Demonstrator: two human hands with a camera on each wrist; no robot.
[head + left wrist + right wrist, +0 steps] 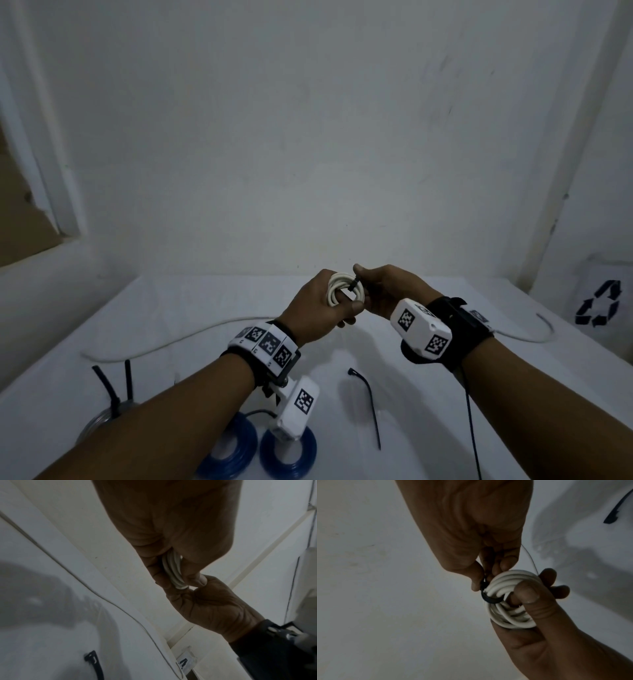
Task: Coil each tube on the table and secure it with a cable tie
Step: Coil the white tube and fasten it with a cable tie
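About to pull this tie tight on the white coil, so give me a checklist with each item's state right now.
1. White coil held together: ok, left hand grips it, thumb across the loops.
2. Black cable tie wrapped round the loops: ok, it bands one side.
3. Right hand on the tie: ok, fingers pinch it at the coil.
4. Tail threaded through the head: cannot tell, fingers hide it.
5. All loops inside the tie: cannot tell.
6. Spare cable tie for the loose tube: ok, it lies on the table.
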